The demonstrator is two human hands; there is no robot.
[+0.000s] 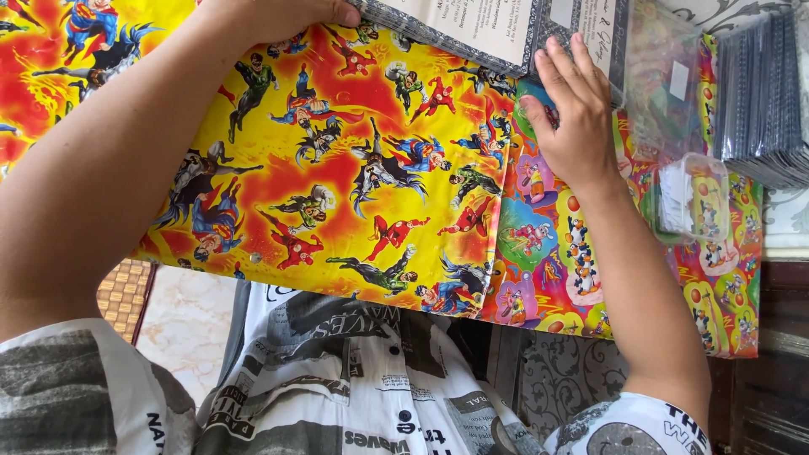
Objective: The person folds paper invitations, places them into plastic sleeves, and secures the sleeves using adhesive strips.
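Cards with dark patterned borders and pale printed faces [472,29] lay stacked at the far edge of the tabletop, and both of the person's hands were on them. The left hand [291,13] curled over the near left corner of the stack, thumb tip showing on the border; the rest of that hand ran out of view, so I could not tell how tight the grip was. The right hand [577,114] lay flat and open, fingers spread and pressing down on the right part of the stack, closed around nothing. To my eye this was a steadying or squaring step, the pile being held in place; lifting or sliding one card would call for a fingertip to catch a single edge while the other hand kept the pile still.

Under the hands lay a bright yellow and red sheet of wrapping paper printed with caped cartoon heroes [354,177]. To its right sat a second sheet, multicoloured with small cartoon animals [556,253]. On that sheet sat a clear plastic bag with a white sticker [666,80] and, nearer, a small clear box holding white slips [695,202]. A thick upright stack of dark sleeved cards [763,93] stood at the far right.
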